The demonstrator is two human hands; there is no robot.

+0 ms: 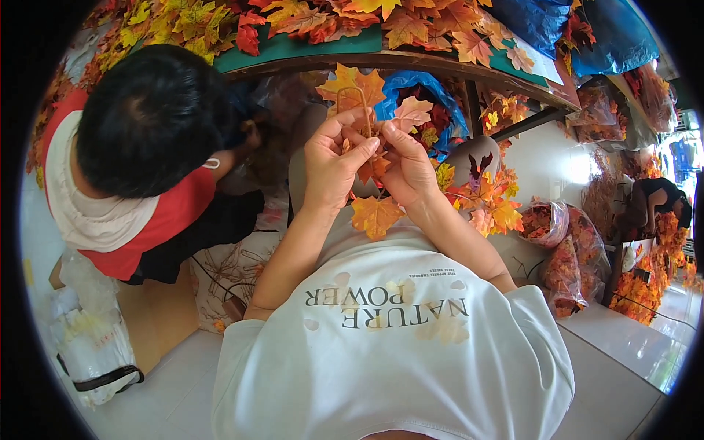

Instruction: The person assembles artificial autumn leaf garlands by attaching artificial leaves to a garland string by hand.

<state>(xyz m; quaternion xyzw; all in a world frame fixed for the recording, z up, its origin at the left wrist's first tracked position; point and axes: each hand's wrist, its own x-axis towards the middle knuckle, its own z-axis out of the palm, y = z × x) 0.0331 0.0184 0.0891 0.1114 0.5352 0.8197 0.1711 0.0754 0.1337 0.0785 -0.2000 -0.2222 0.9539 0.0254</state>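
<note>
Both hands are raised in front of my chest, close together with the fingertips pinched. My left hand (330,163) is closed on a thin brown stem of an artificial maple-leaf garland, and the stem bends into a loop above the fingers. Beside it, my right hand (411,167) pinches the same garland between thumb and fingers. An orange-yellow maple leaf (353,86) stands above the hands, and another orange leaf (376,218) hangs below them. A pale peach leaf (413,114) shows by my right fingers. The exact spot gripped is partly hidden by the fingers.
A green-topped table (315,54) heaped with artificial leaves stands ahead. Under it sits a blue plastic bag (455,110) of leaves. Close on my left a co-worker (147,139) bends forward. Clear bags of leaves (572,271) stand at right; another person (653,205) is farther off.
</note>
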